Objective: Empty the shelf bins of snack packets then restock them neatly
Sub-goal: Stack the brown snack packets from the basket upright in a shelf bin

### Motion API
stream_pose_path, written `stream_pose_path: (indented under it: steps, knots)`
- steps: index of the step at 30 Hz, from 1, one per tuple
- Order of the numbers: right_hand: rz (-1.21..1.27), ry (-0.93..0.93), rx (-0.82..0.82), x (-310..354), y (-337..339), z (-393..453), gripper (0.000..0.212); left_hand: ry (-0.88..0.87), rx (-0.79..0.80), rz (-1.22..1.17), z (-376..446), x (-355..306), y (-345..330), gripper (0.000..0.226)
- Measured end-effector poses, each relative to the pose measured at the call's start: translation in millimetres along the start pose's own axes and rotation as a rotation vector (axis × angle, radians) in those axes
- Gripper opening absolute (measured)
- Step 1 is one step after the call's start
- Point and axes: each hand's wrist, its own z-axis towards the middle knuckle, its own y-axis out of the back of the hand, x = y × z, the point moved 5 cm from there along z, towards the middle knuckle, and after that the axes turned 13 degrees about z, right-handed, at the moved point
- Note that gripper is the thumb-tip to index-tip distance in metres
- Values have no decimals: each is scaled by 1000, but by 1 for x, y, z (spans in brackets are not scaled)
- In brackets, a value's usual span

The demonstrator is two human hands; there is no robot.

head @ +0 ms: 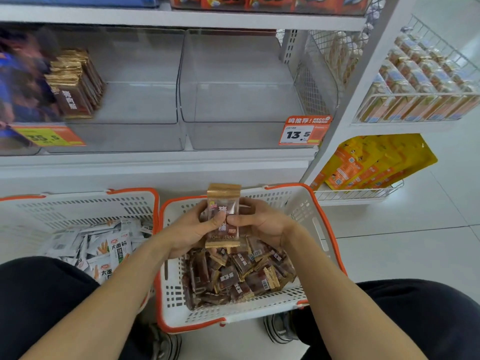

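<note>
A: What is held at centre?

B: A small stack of pork jerky packets (224,216), brown with gold crimped ends, upright above the right basket (301,203). The left hand (193,231) grips the stack from the left, thumb across the front; the right hand (259,224) grips it from the right, thumb meeting the left thumb on the wrapper. Both hands are curled round the stack.

A: And beneath them?

B: The right basket, white with an orange rim, holds a loose heap of jerky packets (239,279) lying at all angles. Just beside it on the left, a second basket (78,203) of the same kind holds white snack packets (104,253) with green print.

A: The shelf beyond?

B: Two clear bins stand side by side. The left bin (140,100) has a row of jerky packets (75,84) standing on edge at its left end. The right bin (239,100) shows no packets. Price tags: a yellow and orange tag (49,136) at the left, a tag reading 13.5 (302,131) at the right.

A: Farther right?

B: Wire racks carry wrapped bars (420,81) above and yellow pouches (374,162) below
</note>
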Motion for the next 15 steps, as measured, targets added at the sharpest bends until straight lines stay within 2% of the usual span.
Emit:
stream_pose_path:
  steps: [2,4,5,7,9,11,13,15]
  knots:
    - [-32,84,-26,13,-15,6,54,-59,-13,191,-6,-23,15,81]
    - [-57,169,-96,25,-36,13,65,-136,-72,372,-8,-41,34,89]
    - [-44,209,-132,32,-46,17,71,-164,-134,445,-8,-47,47,94]
    - [2,286,-177,46,-65,23,75,-210,-300,542,-14,-62,73,90]
    - [-23,369,-194,65,-86,30,65,-293,-418,548,-23,-78,96,82]
    - [-95,471,-216,89,-112,40,55,-415,-472,520,-35,-96,117,61]
    - [-201,565,-249,116,-145,53,58,-467,-547,476,-48,-101,149,46]
    - [-287,652,-220,141,-179,72,62,-463,-715,489,-63,-95,194,43]
